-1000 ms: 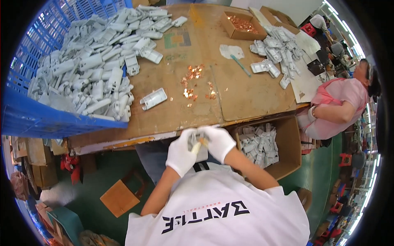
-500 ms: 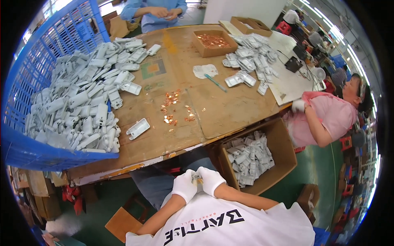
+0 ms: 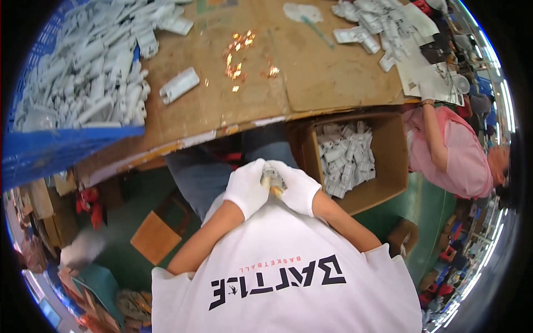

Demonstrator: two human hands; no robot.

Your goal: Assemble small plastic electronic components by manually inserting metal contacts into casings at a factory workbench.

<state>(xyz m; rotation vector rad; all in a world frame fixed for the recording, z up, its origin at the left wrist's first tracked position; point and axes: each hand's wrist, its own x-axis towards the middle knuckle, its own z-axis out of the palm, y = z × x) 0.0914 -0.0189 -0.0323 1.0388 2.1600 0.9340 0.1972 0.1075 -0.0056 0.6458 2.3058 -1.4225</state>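
Observation:
In front of my chest, my left hand [image 3: 247, 187] and my right hand [image 3: 300, 187], both in white gloves, close together around a small light-grey plastic casing [image 3: 271, 175]. The fingers hide most of it. Yellow-orange shows at the fingertips, and I cannot tell whether that is glove or part. On the brown cardboard tabletop [image 3: 166, 127] ahead lies a single pale casing [image 3: 180, 85]. To its right, small shiny copper-coloured pieces [image 3: 236, 61] are scattered.
A blue plastic crate [image 3: 72, 152] heaped with grey casings stands at the left. Right of my knees is a cardboard box [image 3: 388, 191] of casings. Another pile [image 3: 377, 22] and a teal pen [image 3: 317, 30] lie farther off. A person in pink [image 3: 452, 158] reaches to the table's right end.
My view has tipped downward, so the table and crate sit higher in it. Both hands stay together on the casing. The person in pink has stretched an arm toward the table.

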